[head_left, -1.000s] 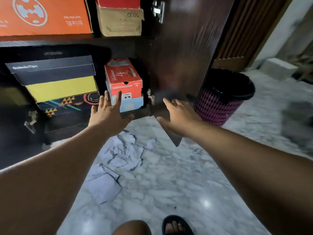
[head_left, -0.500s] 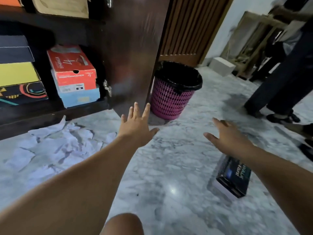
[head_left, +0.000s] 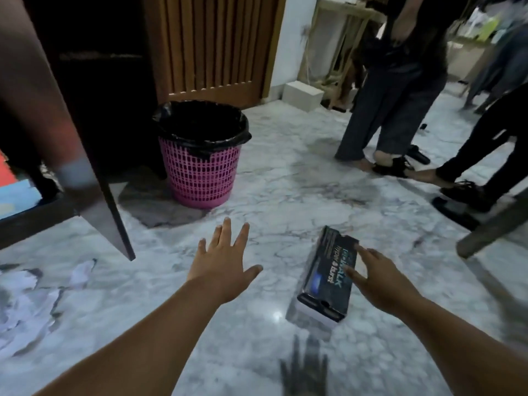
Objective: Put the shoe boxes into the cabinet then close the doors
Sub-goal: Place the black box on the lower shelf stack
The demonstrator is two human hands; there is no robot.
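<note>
At the far left edge, the cabinet (head_left: 25, 218) shows only a corner of its lower shelf, where a red and a pale blue box end (head_left: 14, 195) are visible; judged from this, at least part of the loading is done. The cabinet door (head_left: 57, 110) stands open, its lower corner projecting over the marble floor (head_left: 285, 195); closing of the doors is not yet done. Torn white paper scraps (head_left: 25, 304) lie on the floor in front of the cabinet and may foul a box slid along the floor. Right of the door stands a pink waste basket (head_left: 200, 170) with a black liner, near the door's swing but apart from it; whether it obstructs the door cannot be told. The left hand (head_left: 225, 267) is extended over bare floor, fingers spread, grip released and holding nothing, well apart from the remaining box. That box, a dark shoe box (head_left: 325, 284), lies on the floor at centre right, outside the cabinet. The right hand (head_left: 380, 278) is at its right side, fingers straight and spread over the lid; grip released, and actual contact cannot be confirmed. Remaining work, as judged: grasp this box, carry it leftward past the open door, shelve it, close the doors. At the far right stand bystanders' legs (head_left: 394, 110), clear of the path to the cabinet.
</note>
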